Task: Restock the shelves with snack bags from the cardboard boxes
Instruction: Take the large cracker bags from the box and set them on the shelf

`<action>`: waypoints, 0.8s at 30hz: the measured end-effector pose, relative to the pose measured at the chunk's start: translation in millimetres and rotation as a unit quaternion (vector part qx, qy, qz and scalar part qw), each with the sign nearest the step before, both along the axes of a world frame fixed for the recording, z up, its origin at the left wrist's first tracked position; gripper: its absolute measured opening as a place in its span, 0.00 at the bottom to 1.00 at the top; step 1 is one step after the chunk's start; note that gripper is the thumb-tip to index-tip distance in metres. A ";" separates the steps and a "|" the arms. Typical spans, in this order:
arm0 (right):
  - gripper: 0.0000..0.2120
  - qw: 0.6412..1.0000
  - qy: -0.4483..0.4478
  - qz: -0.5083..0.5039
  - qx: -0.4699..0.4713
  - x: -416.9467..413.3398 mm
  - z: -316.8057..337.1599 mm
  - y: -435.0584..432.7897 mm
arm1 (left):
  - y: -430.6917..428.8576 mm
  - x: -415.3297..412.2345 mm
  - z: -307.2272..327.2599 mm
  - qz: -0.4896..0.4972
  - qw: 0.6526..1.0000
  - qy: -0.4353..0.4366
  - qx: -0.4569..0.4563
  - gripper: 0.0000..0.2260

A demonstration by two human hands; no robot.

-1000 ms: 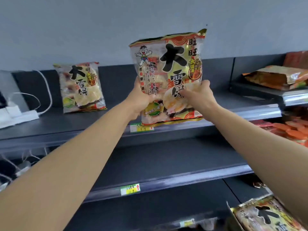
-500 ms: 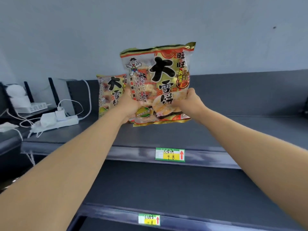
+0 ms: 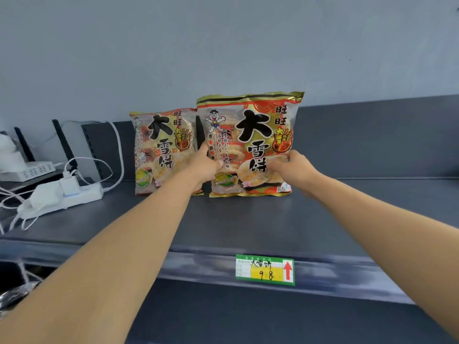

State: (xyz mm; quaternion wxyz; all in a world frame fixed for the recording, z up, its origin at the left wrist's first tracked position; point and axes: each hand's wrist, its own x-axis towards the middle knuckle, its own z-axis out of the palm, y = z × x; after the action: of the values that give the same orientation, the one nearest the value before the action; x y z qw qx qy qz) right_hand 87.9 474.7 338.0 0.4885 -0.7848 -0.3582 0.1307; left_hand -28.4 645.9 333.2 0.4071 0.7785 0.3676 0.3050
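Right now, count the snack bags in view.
2. The left bag stands at the back; the right bag beside it, held by left hand and right hand. Others may hide behind.

Head-worn view, facing the shelf [image 3: 347,219], close, seemingly tilted down

"大雪饼" on nearer snack bag [image 3: 258,130]; "大雪饼", "98" on price tag [image 3: 265,270]

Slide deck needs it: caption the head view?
The left hand and right hand hold a snack bag upright on the shelf beside a matching bag.
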 end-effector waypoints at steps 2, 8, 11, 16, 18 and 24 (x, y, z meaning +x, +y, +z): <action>0.23 1.000 -0.001 -0.005 -0.008 1.8 -1.9 5.9 | 14.2 9.0 -2.1 -0.009 1.000 0.007 -0.003 0.32; 0.23 1.000 0.006 0.000 -0.003 -2.5 -5.8 33.4 | 54.4 23.6 -9.9 -0.011 1.000 -0.018 -0.018 0.32; 0.21 0.999 0.026 -0.014 0.013 -9.3 -1.8 47.6 | 67.0 24.8 -10.1 0.001 1.000 -0.020 -0.010 0.29; 0.21 0.999 0.038 -0.030 0.021 -7.9 -6.8 68.9 | 80.3 24.7 -7.0 0.058 0.998 -0.033 -0.013 0.28; 0.25 0.999 0.036 -0.031 0.012 -6.1 -9.9 72.8 | 77.3 23.6 -6.0 0.066 0.998 -0.018 -0.003 0.28; 0.28 1.000 -0.009 -0.013 -0.002 -7.8 -12.2 72.7 | 65.4 18.3 -8.2 0.022 0.997 0.050 0.047 0.20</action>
State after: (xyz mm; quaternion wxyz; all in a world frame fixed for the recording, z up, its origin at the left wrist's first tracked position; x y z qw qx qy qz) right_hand 80.2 547.4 325.8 0.4851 -0.7918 -0.3520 0.1175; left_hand -10.1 711.3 325.0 0.3437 0.8028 0.3902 0.2916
